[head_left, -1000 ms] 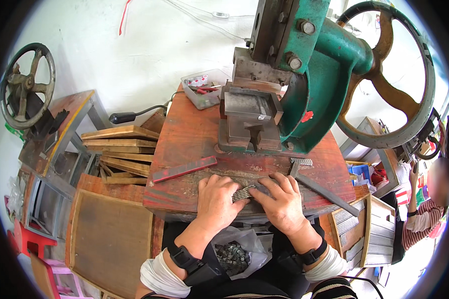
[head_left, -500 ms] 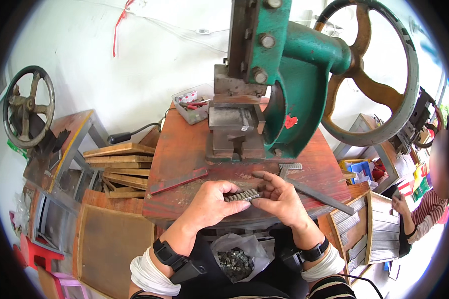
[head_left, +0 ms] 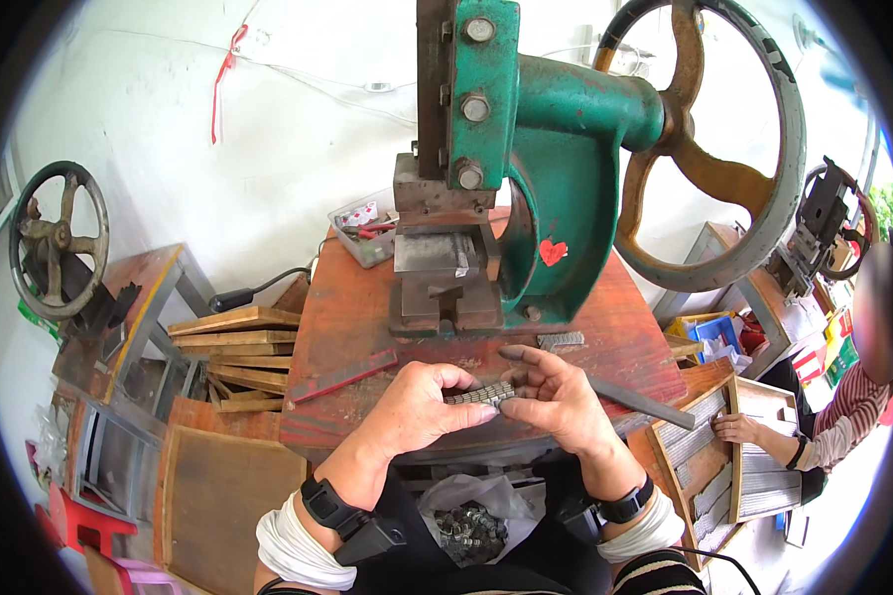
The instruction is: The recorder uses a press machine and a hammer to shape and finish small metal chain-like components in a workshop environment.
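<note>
My left hand point(head_left: 417, 405) and my right hand point(head_left: 558, 399) pinch a short stack of small ridged grey metal pieces point(head_left: 486, 393) between them, above the front edge of the red-brown worktable point(head_left: 318, 421). The left thumb lies along the near side; the right thumb and fingers grip the other end. Right behind the hands stands a green hand press point(head_left: 575, 188) with a steel die block point(head_left: 437, 297). A similar small ridged piece point(head_left: 561, 340) lies on the table beyond my right hand. A long dark metal bar point(head_left: 640, 402) is beside that hand, partly hidden by it.
Left on the table lies a red-edged bar point(head_left: 342, 377); a plastic box point(head_left: 364, 248) of tools sits behind. Below my hands, a plastic bag point(head_left: 511, 506) holds metal pieces. At right, a co-worker's hand point(head_left: 739, 428) touches a wooden tray point(head_left: 732, 451) with rows of metal strips.
My view has shifted, so the press appears further left. Both hands keep hold of the metal stack, almost unmoved. The co-worker's hand has come down to the wooden tray.
</note>
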